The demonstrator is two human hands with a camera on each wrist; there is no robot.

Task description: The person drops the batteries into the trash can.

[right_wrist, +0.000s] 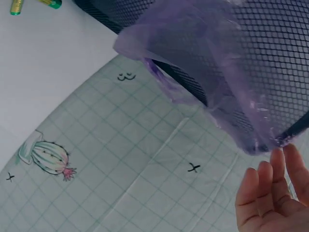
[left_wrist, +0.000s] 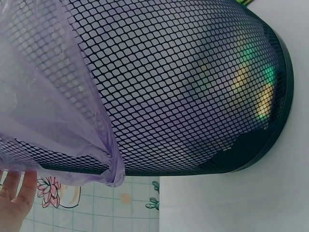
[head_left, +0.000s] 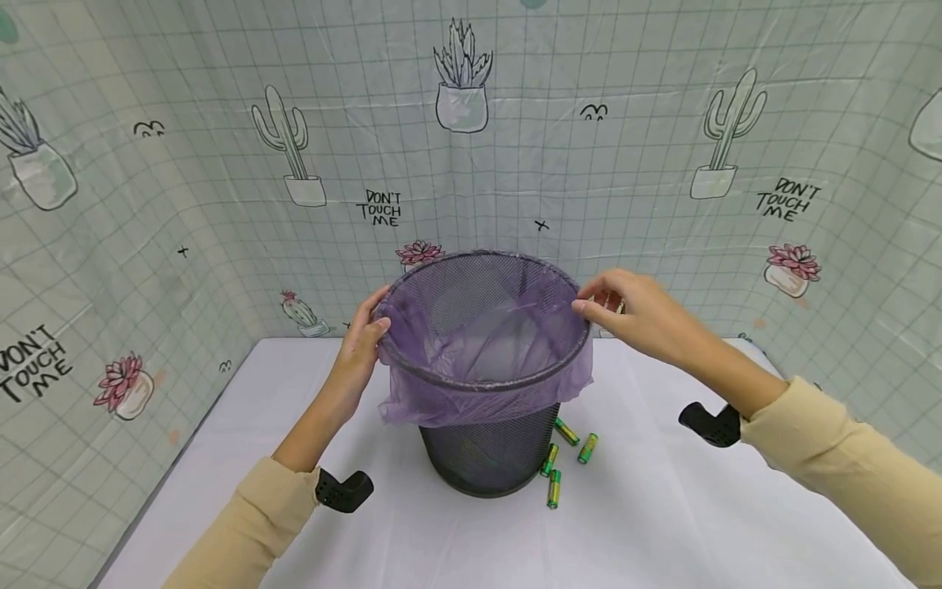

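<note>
A black wire-mesh wastebasket (head_left: 489, 458) stands upright on the white table. Inside it hangs a thin purple bin liner (head_left: 471, 405), its edge folded out over the rim all round. My left hand (head_left: 357, 352) grips the rim at the left, thumb on top and fingers outside. On the opposite side, my right hand (head_left: 639, 315) pinches the liner at the rim between thumb and fingers. The right wrist view shows those fingertips (right_wrist: 279, 152) right at the liner-covered rim. Blurred green and yellow patches show through the mesh in the left wrist view.
Several green-and-yellow batteries (head_left: 587, 448) lie on the table (head_left: 648, 515) against and beside the basket's right base. A cactus-print sheet (head_left: 515, 164) hangs behind and at both sides. Black wrist mounts (head_left: 344, 491) stick out from both sleeves.
</note>
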